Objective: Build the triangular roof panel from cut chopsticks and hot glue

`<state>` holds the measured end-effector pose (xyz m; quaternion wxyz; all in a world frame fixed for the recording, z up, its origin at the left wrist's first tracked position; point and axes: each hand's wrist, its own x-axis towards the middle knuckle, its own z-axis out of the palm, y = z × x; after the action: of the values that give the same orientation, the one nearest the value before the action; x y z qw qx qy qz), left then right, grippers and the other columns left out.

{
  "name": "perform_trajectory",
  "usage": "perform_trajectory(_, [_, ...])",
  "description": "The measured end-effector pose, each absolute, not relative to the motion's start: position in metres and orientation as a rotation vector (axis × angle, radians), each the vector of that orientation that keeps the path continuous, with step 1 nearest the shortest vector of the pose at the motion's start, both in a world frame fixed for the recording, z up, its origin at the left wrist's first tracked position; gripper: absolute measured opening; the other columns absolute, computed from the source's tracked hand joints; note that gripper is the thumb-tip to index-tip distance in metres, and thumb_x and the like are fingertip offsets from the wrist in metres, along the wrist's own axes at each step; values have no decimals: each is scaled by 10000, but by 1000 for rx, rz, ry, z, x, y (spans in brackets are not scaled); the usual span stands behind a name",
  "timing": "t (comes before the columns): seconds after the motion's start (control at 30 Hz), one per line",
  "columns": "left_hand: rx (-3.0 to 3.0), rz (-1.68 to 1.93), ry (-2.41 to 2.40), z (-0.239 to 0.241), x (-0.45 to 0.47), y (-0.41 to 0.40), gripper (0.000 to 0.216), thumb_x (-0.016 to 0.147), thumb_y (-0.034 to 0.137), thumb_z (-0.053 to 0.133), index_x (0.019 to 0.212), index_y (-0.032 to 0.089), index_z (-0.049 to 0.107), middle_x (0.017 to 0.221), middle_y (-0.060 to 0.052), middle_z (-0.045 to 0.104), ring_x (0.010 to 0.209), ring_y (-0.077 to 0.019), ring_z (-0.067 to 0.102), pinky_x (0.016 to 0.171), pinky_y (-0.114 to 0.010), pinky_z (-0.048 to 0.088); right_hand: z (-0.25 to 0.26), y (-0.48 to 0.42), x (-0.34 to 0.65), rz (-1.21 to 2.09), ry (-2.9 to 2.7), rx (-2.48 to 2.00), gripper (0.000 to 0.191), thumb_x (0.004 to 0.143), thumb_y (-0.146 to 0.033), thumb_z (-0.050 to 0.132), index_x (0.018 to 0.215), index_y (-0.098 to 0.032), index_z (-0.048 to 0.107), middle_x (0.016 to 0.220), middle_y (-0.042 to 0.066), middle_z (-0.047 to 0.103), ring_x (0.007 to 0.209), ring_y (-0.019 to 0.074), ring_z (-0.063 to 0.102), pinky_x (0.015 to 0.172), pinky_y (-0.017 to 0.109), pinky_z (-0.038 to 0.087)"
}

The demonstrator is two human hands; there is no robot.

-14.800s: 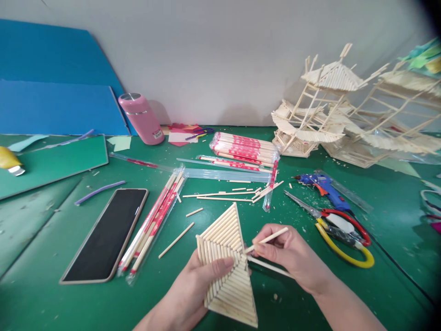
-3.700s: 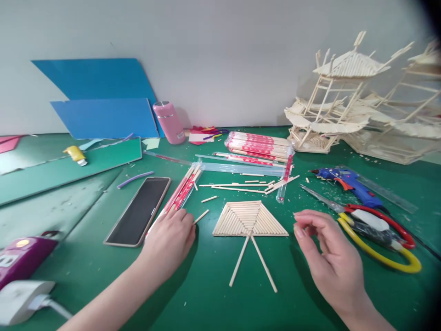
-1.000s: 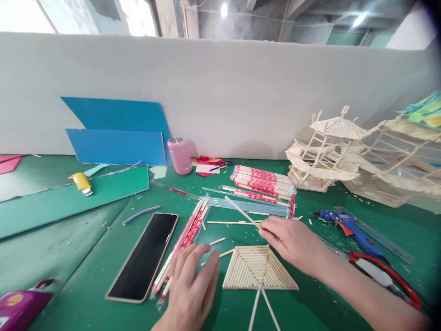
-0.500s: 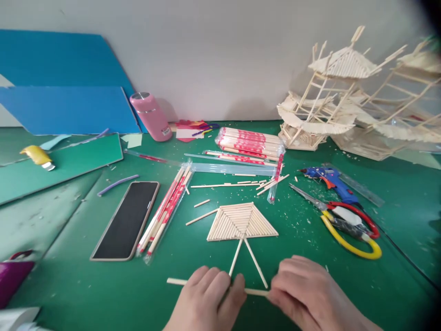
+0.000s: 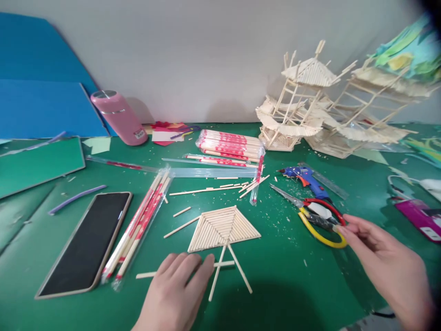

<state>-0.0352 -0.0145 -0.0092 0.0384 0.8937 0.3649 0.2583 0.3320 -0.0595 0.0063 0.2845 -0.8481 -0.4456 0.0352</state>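
Note:
A flat fan-shaped panel of glued wooden sticks [image 5: 222, 228] lies on the green table [image 5: 285, 285], with two loose sticks [image 5: 229, 271] splayed below it. A long stick [image 5: 227, 264] lies across them. My left hand [image 5: 175, 294] lies flat on that cross stick, fingers stretched out. My right hand [image 5: 386, 264] reaches to the right, fingers open, its tips touching the yellow and red handles of the scissors [image 5: 319, 216]. It holds nothing.
A blue glue gun [image 5: 305, 177] lies behind the scissors. A phone [image 5: 87, 241] and wrapped chopstick packs [image 5: 138, 227] lie at left, more packs [image 5: 229, 145] further back. A pink bottle [image 5: 119, 117], blue boards [image 5: 37, 108] and stick models [image 5: 310, 105] stand along the wall.
My right hand has left the cross stick and moved right to the scissors. My left hand stays pressed on the stick. The view has shifted to the right.

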Motion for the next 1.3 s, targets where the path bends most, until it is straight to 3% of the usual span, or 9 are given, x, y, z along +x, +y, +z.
perform_trajectory(0.2, [2714, 895, 1115, -13, -35, -10, 257, 863, 98, 369, 1026, 164, 557, 785, -61, 587, 662, -163, 509, 606, -299, 380, 7, -48, 341, 51, -1297, -2325, 361, 762, -456, 478, 1012, -233, 613, 989, 41, 663, 898, 226, 624, 805, 309, 469])
perform_trajectory(0.3, [2699, 916, 1130, -16, -37, -9, 242, 863, 110, 380, 1021, 163, 556, 773, -57, 587, 642, -161, 506, 596, -300, 385, 12, -34, 343, -2, -1475, -2330, 341, 790, -423, 454, 1030, -228, 597, 1088, 61, 601, 892, 215, 606, 759, 287, 465])
perform_trajectory(0.53, [2679, 899, 1097, -22, -40, -9, 255, 859, 124, 379, 1044, 167, 549, 787, -65, 593, 661, -172, 521, 606, -306, 392, 18, -5, 342, 188, -1854, -2335, 280, 788, -452, 474, 953, -251, 579, 949, 30, 625, 784, 184, 611, 640, 265, 460])
perform_trajectory(0.7, [2641, 843, 1074, -21, -43, -10, 270, 845, 114, 397, 1078, 145, 530, 807, -75, 585, 661, -174, 511, 598, -311, 392, 17, -5, 333, 206, -2001, -2323, 288, 773, -356, 474, 1028, -235, 530, 1061, 60, 579, 932, 213, 570, 759, 306, 447])
perform_trajectory(0.9, [2605, 807, 1145, -15, -38, -11, 238, 864, 125, 374, 1035, 158, 537, 759, -56, 576, 637, -164, 506, 582, -299, 386, 9, -9, 338, 98, -2009, -2383, 414, 727, -410, 450, 1083, -206, 508, 1094, 98, 518, 976, 265, 528, 844, 381, 411])
perform_trajectory(1.3, [2591, 744, 1200, -11, -35, -12, 210, 870, 113, 371, 981, 136, 547, 747, -62, 572, 641, -167, 508, 575, -306, 387, 4, -13, 343, 201, -1851, -2523, 478, 683, -499, 478, 1090, -250, 467, 1020, 89, 520, 648, 188, 580, 625, 322, 474])
